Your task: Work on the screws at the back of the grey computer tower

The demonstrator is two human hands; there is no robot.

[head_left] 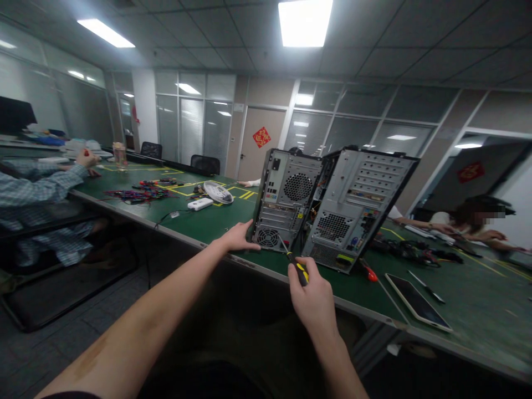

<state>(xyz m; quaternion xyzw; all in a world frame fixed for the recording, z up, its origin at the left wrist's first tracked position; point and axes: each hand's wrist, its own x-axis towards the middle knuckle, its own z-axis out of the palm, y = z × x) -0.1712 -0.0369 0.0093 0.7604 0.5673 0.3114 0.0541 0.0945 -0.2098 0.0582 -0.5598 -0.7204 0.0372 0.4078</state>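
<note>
Two desktop computer cases stand upright side by side on the green table, their rear panels facing me. My left hand [240,238] rests against the lower left edge of the left computer case [286,213], thumb apart from the fingers, which partly disappear behind the side. In my right hand [313,293] is a screwdriver [300,270] with a black and yellow handle. Its shaft slants up toward the lower rear of that case, beside the fan grille [268,238]. Whether the tip meets a screw is too small to tell. The right computer case [344,205] leans slightly.
On the table [183,224] lie a tangle of cables [141,191], a white power strip [200,204] and a white basket [218,192]. Right of the cases are a red-handled tool [369,272], a tablet-like device [418,301] and a pen-like tool [426,286]. Other people sit at both sides.
</note>
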